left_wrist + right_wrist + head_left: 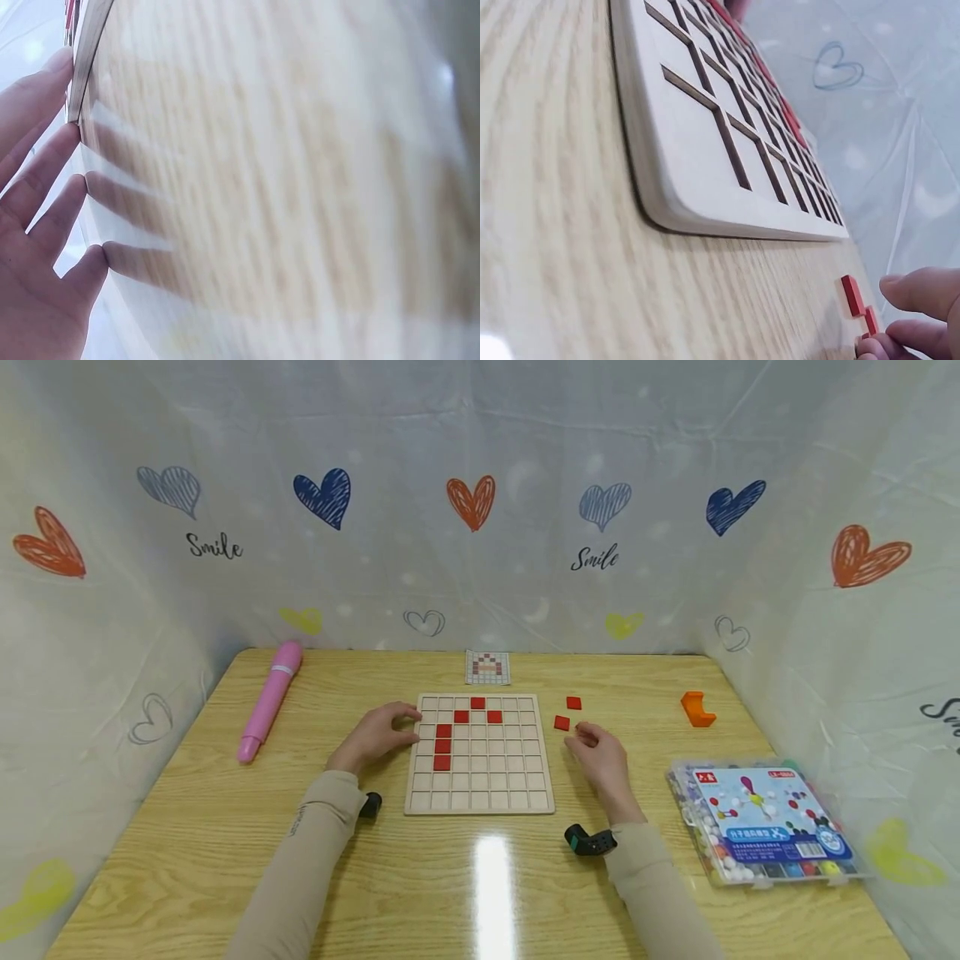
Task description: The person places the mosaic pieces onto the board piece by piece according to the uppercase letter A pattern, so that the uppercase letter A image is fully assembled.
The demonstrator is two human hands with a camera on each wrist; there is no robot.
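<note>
A wooden grid board (pixel 480 781) lies flat, with several red square tiles (pixel 443 747) set in its cells toward the far left. My left hand (pixel 372 734) is at the board's left edge. In the left wrist view, its thumb and index fingertip (pixel 69 135) touch the edge, while the other fingertips rest on the tabletop, spread apart. Right of the board, two loose red tiles (pixel 562 723) lie on the table. My right hand (pixel 602 763) is lowered beside them, thumb and index finger apart. In the right wrist view, a bit of red shows at its fingertips (pixel 870 348), largely hidden.
Behind the board lies a small pattern card (pixel 487 668). A pink pen-shaped stick (pixel 272 700) is at the left and an orange curved piece (pixel 698 709) at the right. A clear plastic box of beads (pixel 768 822) sits near the right arm. Printed curtains (pixel 480 577) enclose the table.
</note>
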